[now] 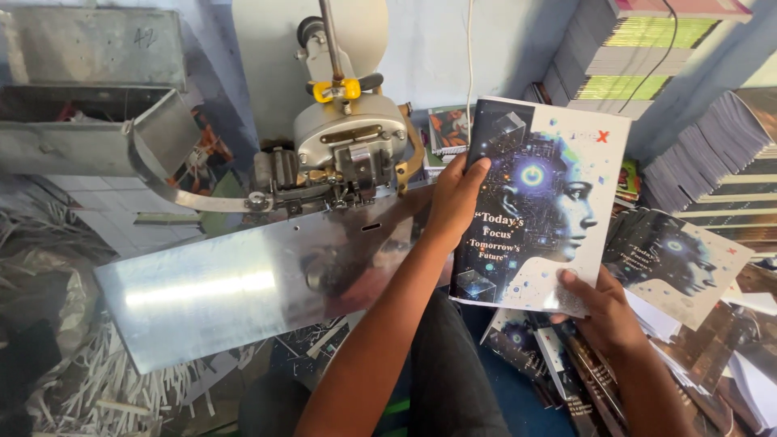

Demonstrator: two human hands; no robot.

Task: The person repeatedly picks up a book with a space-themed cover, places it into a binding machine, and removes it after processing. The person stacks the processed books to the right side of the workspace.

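Observation:
Both hands hold up a thin notebook (541, 202) with a dark blue cover showing a glowing face in profile. My left hand (455, 198) grips its left edge near the spine, fingers over the front. My right hand (603, 316) supports its bottom right corner from below. The notebook sits just right of a metal stitching machine (350, 150) and its shiny steel work plate (243, 283).
More notebooks with the same cover (676, 263) lie in a loose pile at the right and below. Tall stacks of books (639, 57) stand at the back right. Shredded paper strips (105, 388) cover the lower left. A grey metal box (89, 97) is upper left.

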